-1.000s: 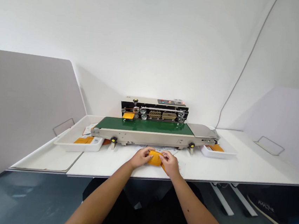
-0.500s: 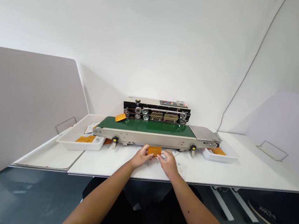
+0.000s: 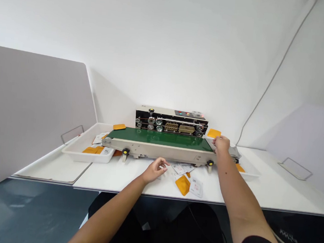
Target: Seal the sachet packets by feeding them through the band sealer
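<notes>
My right hand [image 3: 222, 143] pinches a small orange packet [image 3: 214, 133] by its lower edge at the right end of a band sealing machine [image 3: 171, 123]. The packet stands up just right of the machine's rollers, above the grey end plate. My left hand [image 3: 156, 169] hovers over the table in front of the machine, fingers loosely bent and apart, with nothing in them. Close to its right lie several white printed packets [image 3: 196, 188] and another orange packet [image 3: 183, 185]. A further orange packet [image 3: 119, 126] is at the left end of the green conveyor belt [image 3: 160, 137].
A white tray [image 3: 70, 151] of orange and white packets stands under the belt's left end. Another white tray [image 3: 250, 172] with orange packets sits under the right end. Grey panels [image 3: 30, 116] flank the table, and a cable [image 3: 272, 78] runs down the wall.
My right hand has moved right and up with the orange packet, away from my left hand, which has let go. The packet on the belt has travelled left. Packets on the table are uncovered.
</notes>
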Available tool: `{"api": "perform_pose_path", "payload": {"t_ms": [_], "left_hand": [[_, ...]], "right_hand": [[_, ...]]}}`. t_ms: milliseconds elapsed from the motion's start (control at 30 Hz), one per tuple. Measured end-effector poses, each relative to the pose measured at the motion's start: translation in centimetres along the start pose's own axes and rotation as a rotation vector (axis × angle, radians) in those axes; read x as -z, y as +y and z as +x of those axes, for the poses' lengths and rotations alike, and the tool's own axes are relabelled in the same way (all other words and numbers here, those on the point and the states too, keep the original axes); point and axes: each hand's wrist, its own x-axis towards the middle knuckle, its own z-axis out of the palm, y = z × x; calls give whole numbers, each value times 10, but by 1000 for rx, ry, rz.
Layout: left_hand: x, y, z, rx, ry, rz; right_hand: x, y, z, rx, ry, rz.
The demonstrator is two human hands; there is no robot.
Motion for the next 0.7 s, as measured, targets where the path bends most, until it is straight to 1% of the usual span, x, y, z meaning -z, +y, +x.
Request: {"api": "perform_pose_path", "payload": {"t_ms": [100,200,333,467,500,533,567,633,667,700], "left_hand": [[0,2,0,-1,5,36],[0,4,-1,1,7,66],[1,5,-1,-19,9,120],[2,6,-2,-37,26,269],[2,6,-3,-42,31,338],[2,6,-3,-54,35,419],[2,6,-3,-74,37,506],[1,5,-3,-125,19,672],[0,4,-3,-145,-5,741],[-1,3,-2,-157,-32,800]], "right_hand": [[-13,3,5,-118,-75,7],[-29,2,2,-177,-156,4],[-41,-5,-4,-197,-217,-16],[-39,-12,-11,-156,-216,-66],[-36,-14,-16,-123,-191,-83],[-33,-15,-22,-58,-142,-113],[-29,-15,-31,42,-70,-152],[-22,-11,-58,301,73,-235],[-20,-6,-77,430,107,-265],[-18,2,-99,533,95,-279]]}}
